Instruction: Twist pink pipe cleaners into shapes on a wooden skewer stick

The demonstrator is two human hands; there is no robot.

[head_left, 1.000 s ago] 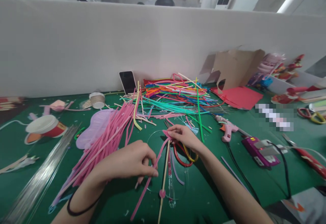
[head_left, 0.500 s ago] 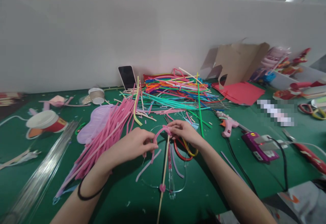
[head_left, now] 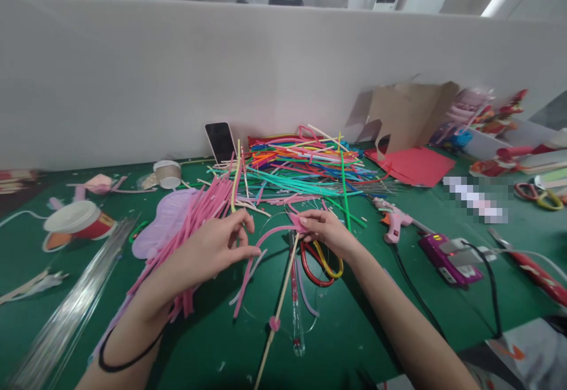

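Observation:
My right hand [head_left: 325, 230] pinches a pink fuzzy piece [head_left: 298, 223] at the top of a thin wooden stick [head_left: 283, 289]. From that piece a pink fuzzy strip [head_left: 270, 231] arches left and down. My left hand [head_left: 224, 239] is beside the strip, its fingers apart, nothing visible between them; the index finger is raised and the thumb points at the strip. A small pink bead-like piece [head_left: 274, 323] sits lower on the stick. Under the right hand lie scissors with red and yellow handles [head_left: 315, 269]. Lilac strips lie on both sides of the stick.
A bundle of pink strips [head_left: 201, 213] lies under my left forearm. Beyond my hands is a colorful pile of strips [head_left: 301, 162]. A glue gun [head_left: 394, 218] and purple power adapter [head_left: 449, 260] sit right; a paper cup [head_left: 80, 220] and clear rods [head_left: 77, 301] lie left.
My left hand has let go of the pink strip and moved left, its fingers spreading. The strip now hangs in a wider arc. The stick's lower end has swung left.

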